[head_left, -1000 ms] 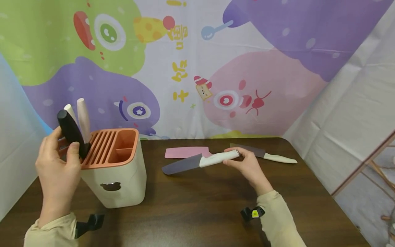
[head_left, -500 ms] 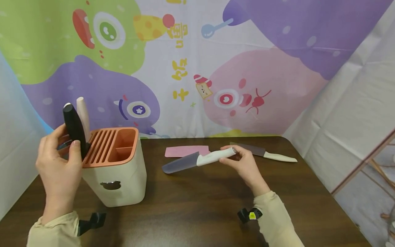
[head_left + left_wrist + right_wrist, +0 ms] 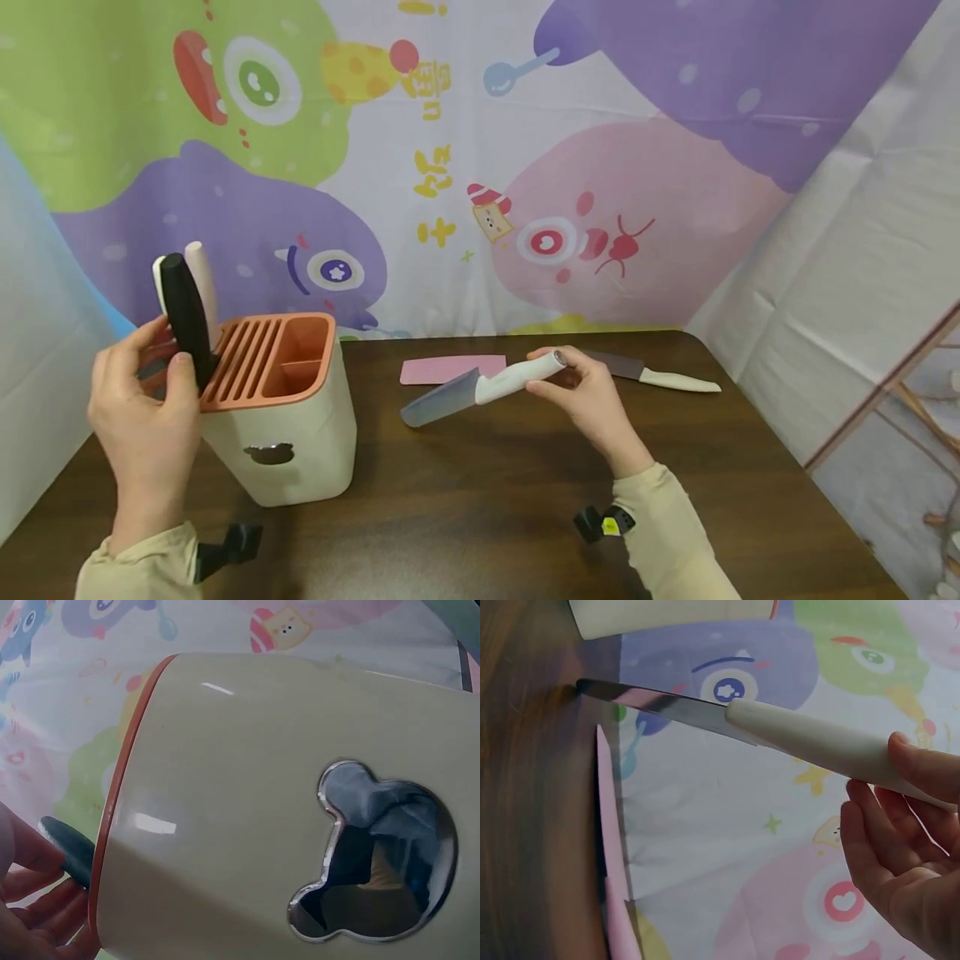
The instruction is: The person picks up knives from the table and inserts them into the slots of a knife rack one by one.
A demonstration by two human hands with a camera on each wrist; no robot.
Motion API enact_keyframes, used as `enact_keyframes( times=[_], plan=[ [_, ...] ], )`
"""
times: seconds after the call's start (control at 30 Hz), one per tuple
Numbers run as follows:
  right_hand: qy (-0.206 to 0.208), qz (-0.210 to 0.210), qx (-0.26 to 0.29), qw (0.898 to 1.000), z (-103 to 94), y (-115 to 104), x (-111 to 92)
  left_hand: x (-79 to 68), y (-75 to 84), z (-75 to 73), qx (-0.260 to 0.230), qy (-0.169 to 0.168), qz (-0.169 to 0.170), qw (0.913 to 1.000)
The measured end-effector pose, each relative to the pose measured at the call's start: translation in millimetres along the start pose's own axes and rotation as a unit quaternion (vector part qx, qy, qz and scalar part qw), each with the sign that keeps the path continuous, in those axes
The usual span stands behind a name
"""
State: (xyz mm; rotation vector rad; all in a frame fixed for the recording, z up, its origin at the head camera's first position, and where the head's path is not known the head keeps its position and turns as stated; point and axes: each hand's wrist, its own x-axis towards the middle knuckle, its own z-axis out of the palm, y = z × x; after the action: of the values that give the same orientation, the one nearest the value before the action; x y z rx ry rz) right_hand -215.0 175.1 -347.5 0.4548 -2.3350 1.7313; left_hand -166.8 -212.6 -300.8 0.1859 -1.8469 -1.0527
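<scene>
My left hand (image 3: 146, 417) pinches a black handle (image 3: 186, 308) between thumb and fingers. That handle stands up from the left side of a cream knife block (image 3: 300, 454) with an orange slotted top; whatever is below it is hidden inside. In the left wrist view the hand (image 3: 37, 892) holds the dark handle (image 3: 71, 851) right at the orange rim. My right hand (image 3: 592, 404) grips the end of a knife (image 3: 517, 377) by its white handle. Its grey blade points left and tilts down, tip close over the table in the right wrist view.
Two pale handles, one a pinkish handle (image 3: 201, 275), rise beside the black one. A pink cleaver (image 3: 450, 368) lies behind the held knife. Farther right is another knife with a cream handle (image 3: 678, 381). A cartoon-print cloth (image 3: 450, 283) hangs behind the dark table (image 3: 450, 517).
My right hand has drawn the white-handled knife slightly left, and its blade has turned. The black handle in my left hand has swung a little right and more upright.
</scene>
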Motion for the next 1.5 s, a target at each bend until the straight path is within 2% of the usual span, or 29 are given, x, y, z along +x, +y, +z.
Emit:
enact_keyframes(
  times=[0.3, 0.4, 0.53, 0.63, 0.77, 0.9, 1.07, 1.27, 1.5],
  plan=[
    [-0.007, -0.042, -0.004, 0.999, 2.9, -11, -2, -6.8, -0.6, 0.4, 0.0, 0.011, -0.012, 0.9999],
    [-0.004, -0.049, 0.007, 0.999, 3.6, -25, -4, -9.0, 2.2, 0.4, 0.001, 0.013, -0.016, 0.9998],
    [-0.007, -0.06, 0.017, 0.998, 5.3, -32, -5, -12.9, 6.8, -0.3, 0.008, 0.015, -0.013, 0.9998],
    [-0.012, -0.074, 0.022, 0.997, 6.4, -26, -3, -15.9, 9.6, -0.3, 0.013, 0.017, -0.009, 0.9997],
    [-0.009, -0.085, 0.024, 0.996, 8.3, -29, -2, -20.5, 13.9, 2.6, 0.011, 0.012, 0.006, 0.9998],
    [-0.007, -0.09, 0.03, 0.995, 10.4, -34, -3, -27.5, 18.4, 8.4, 0.005, -0.006, 0.048, 0.9988],
    [-0.014, -0.09, 0.044, 0.995, 12.9, -43, -4, -39.5, 26.3, 16.4, -0.014, -0.053, 0.1, 0.9934],
    [-0.021, -0.096, 0.055, 0.994, 16.7, -51, -4, -51.0, 34.9, 28.6, -0.053, -0.102, 0.126, 0.9853],
    [-0.023, -0.101, 0.089, 0.991, 21.7, -59, -5, -62.0, 38.7, 42.8, -0.105, -0.136, 0.15, 0.9736]
  ],
)
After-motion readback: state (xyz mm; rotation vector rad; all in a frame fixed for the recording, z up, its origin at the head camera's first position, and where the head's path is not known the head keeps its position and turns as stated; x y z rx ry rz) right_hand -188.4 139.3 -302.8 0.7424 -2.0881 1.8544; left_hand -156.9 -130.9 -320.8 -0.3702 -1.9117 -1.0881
